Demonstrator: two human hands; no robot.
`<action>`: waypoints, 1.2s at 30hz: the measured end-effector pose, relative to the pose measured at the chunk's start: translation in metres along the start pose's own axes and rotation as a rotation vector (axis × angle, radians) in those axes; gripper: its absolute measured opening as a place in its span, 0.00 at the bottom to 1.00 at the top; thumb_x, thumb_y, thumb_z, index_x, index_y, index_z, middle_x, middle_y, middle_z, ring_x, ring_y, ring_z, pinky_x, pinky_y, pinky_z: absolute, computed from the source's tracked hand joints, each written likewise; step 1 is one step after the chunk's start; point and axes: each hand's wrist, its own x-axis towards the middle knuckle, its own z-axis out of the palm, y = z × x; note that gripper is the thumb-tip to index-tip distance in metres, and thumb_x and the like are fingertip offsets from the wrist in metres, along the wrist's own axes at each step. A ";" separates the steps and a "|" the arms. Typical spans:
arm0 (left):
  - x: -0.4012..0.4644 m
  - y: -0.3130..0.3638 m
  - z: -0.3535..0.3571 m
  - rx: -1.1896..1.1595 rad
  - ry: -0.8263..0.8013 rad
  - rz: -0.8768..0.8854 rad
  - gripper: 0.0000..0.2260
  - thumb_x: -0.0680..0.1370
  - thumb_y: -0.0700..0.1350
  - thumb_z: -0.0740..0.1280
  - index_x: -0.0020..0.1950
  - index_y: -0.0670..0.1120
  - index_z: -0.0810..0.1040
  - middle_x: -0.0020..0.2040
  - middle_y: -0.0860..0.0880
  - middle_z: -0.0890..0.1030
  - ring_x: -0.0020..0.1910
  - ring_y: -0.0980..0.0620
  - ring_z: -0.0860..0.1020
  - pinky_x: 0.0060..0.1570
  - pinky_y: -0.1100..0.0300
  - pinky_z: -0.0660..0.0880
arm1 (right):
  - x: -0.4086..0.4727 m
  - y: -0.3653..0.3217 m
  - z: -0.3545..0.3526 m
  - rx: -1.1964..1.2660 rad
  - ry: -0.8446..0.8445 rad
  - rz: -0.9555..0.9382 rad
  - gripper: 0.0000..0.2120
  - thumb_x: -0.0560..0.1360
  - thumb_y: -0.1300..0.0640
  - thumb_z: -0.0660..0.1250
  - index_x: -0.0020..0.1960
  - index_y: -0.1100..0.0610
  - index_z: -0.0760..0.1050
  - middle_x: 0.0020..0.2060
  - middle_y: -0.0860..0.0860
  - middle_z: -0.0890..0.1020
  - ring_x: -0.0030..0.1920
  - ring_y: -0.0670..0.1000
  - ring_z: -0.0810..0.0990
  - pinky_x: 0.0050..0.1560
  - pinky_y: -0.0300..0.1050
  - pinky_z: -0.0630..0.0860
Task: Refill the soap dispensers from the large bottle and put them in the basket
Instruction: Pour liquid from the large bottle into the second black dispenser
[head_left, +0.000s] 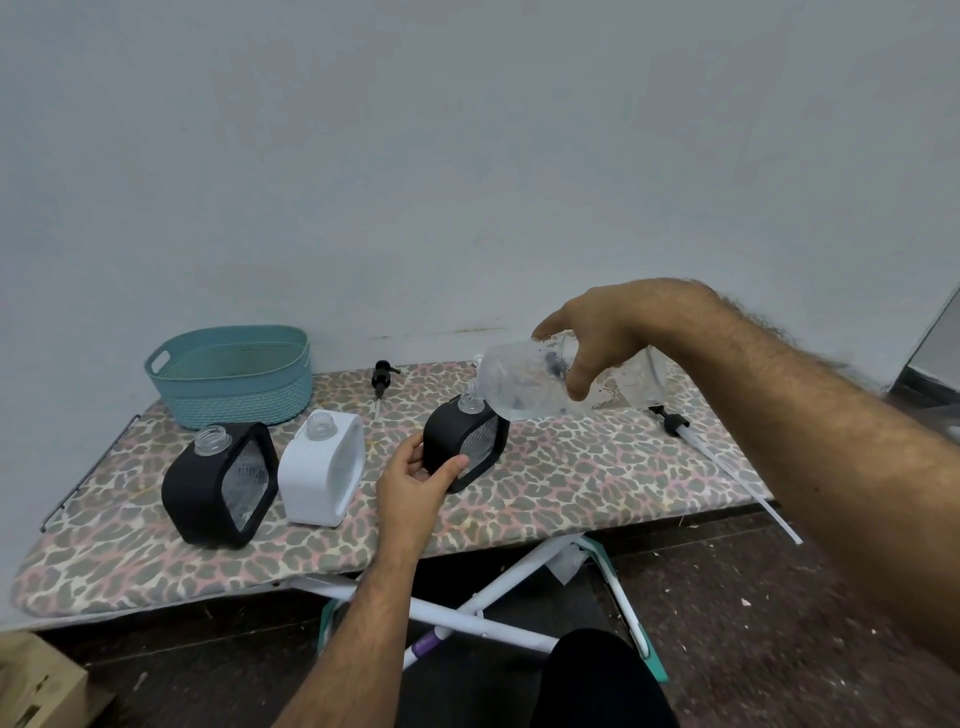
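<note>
Right hand (597, 338) grips the large bottle (540, 384) tipped over the black dispenser (465, 447) mid-board, left hand (421, 470) clasping its base, and with that narrow neck a wobble could spill soap across the ironing board (571, 499).

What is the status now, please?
Right hand tips big bottle over black dispenser; left hand grips that dispenser. Basket holds nothing visible. Nothing in the way.

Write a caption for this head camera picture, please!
Right hand tips the large clear bottle into a black dispenser steadied by the left hand.
</note>
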 end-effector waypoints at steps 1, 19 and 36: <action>0.000 0.000 0.000 -0.001 0.000 -0.001 0.27 0.69 0.47 0.79 0.66 0.49 0.76 0.54 0.54 0.81 0.54 0.60 0.79 0.50 0.64 0.78 | 0.000 0.000 0.000 -0.002 0.000 -0.001 0.44 0.64 0.45 0.77 0.75 0.38 0.60 0.68 0.48 0.73 0.60 0.55 0.80 0.62 0.54 0.74; -0.003 0.003 0.000 -0.002 -0.002 -0.015 0.27 0.70 0.46 0.78 0.67 0.47 0.75 0.54 0.52 0.81 0.54 0.57 0.79 0.52 0.61 0.78 | 0.010 0.052 0.079 0.415 0.032 -0.118 0.39 0.67 0.48 0.77 0.72 0.42 0.60 0.52 0.47 0.79 0.52 0.50 0.79 0.56 0.50 0.74; -0.007 0.006 0.003 0.041 -0.014 0.008 0.25 0.73 0.47 0.76 0.68 0.49 0.72 0.53 0.57 0.78 0.52 0.64 0.76 0.50 0.67 0.75 | 0.068 0.062 0.193 1.367 0.727 0.189 0.37 0.66 0.52 0.80 0.68 0.52 0.62 0.57 0.50 0.78 0.56 0.51 0.77 0.53 0.48 0.75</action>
